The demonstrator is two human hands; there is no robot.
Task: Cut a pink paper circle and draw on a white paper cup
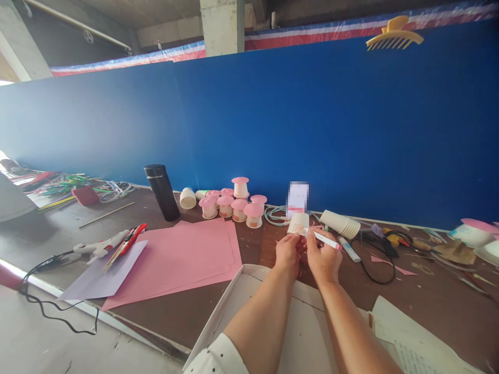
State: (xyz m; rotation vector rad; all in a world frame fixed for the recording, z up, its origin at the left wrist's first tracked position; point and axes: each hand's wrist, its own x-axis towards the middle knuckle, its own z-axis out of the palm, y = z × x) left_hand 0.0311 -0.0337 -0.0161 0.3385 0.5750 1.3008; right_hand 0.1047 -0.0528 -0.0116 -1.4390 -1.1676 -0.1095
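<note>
Over the cardboard box (234,298), the fingers of our left hand (287,254) clasp a paper cup (298,223) and those of our right hand (323,261) pinch a pink pen (326,240), so a hard squeeze may crush the cup.

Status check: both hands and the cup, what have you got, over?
Left hand holding paper cup. Right hand gripping marker, tip at the cup. Nothing between them; cup stack lying just behind, open box under the forearms.

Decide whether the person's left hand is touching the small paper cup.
Touching. The head view shows the left hand pinching the lower edge of the paper cup.
</note>
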